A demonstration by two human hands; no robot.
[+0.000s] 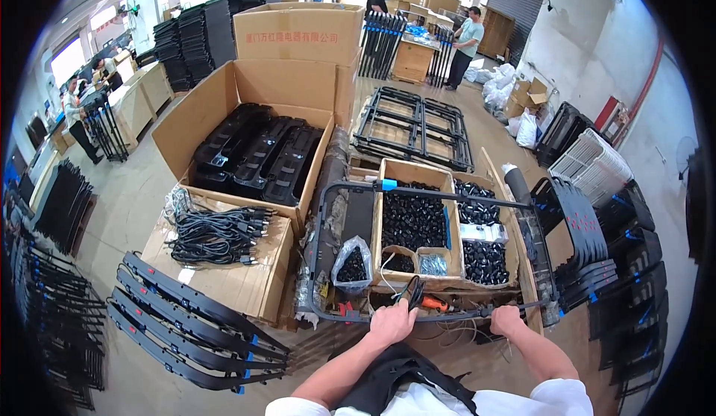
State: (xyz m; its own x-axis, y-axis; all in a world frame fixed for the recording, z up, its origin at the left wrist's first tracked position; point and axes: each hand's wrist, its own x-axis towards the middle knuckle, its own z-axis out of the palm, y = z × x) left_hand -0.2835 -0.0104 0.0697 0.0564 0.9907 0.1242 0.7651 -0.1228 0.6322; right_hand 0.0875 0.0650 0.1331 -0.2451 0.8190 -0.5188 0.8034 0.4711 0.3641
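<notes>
Warehouse floor stretches out around me, grey concrete crowded with cardboard boxes and stacks of black metal parts, with other people working at benches far off. Right in front of me a dark rectangular tubular metal frame (418, 192) lies flat across open cardboard boxes of small black plastic fittings (412, 221). Its near bar runs just under both my hands.

My left hand (393, 322) has its grip closed around that near bar, next to an orange-handled tool (425, 301) lying among the clutter. My right hand (507, 319) is wrapped on the same bar further right, fingers curled over it; I cannot see the fingertips underneath.

To handle this well, I judge I should keep both hands spread apart on the bar so the long frame stays level, and move it evenly so the far bar with its blue sleeve (388, 185) doesn't drag across the boxes or tip them. A clear bag of black fittings (352, 264) stands just inside the left rail and could snag. Loose black cables (215, 235) lie on a flat carton to the left, well clear.
</notes>
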